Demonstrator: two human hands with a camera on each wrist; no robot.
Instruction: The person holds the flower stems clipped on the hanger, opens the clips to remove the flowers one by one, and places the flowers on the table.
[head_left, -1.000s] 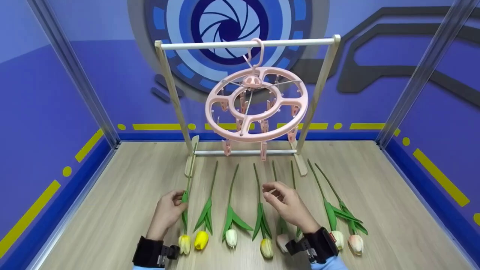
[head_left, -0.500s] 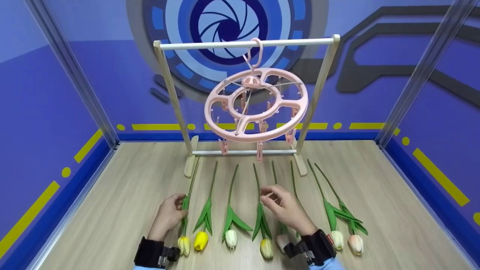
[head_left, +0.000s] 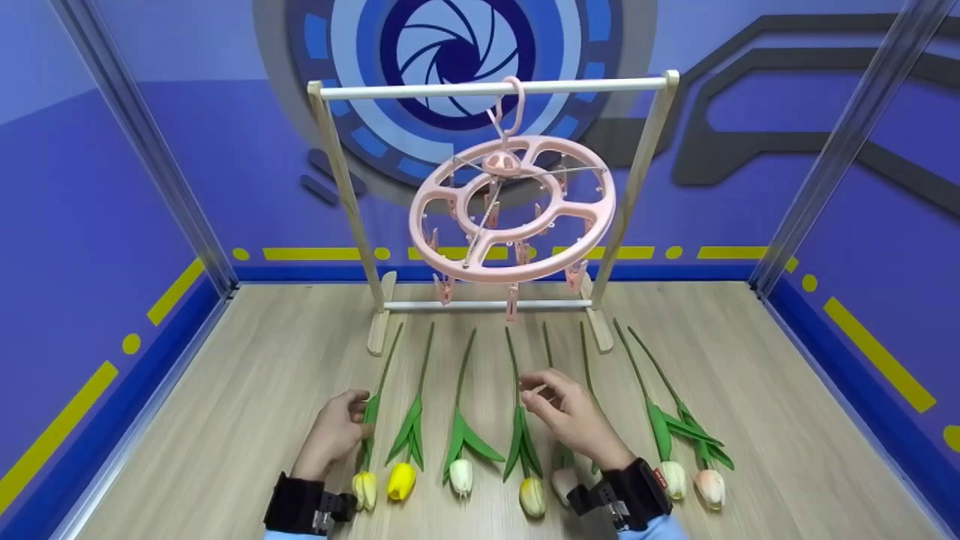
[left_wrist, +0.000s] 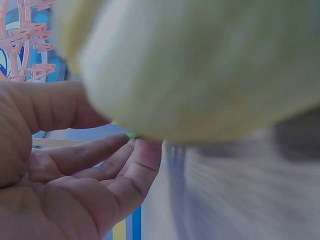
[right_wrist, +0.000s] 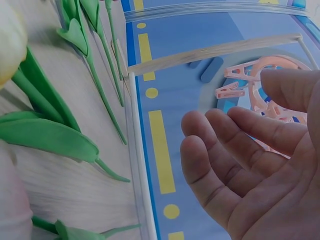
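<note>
At the left end of a row of tulips, my left hand pinches a pale yellow tulip by its green leafy stem. Its bloom fills much of the left wrist view, hiding part of the grip. My right hand hovers above the tulips right of the middle, fingers loosely bent and holding nothing. Beneath it lie a cream-yellow tulip and a pinkish tulip, the latter partly covered by the wrist strap. In the right wrist view, the fingers are spread apart from the thumb.
Other tulips lie stems away from me: a bright yellow tulip, a white tulip and crossed ones at right, including a pink-white tulip. Behind them, a pink clip hanger hangs from a wooden rack.
The left hand has lowered slightly toward me with the pale yellow tulip, its stem tip drawing back from the rack's foot. The hanger has turned a little. The right hand barely shifted.
</note>
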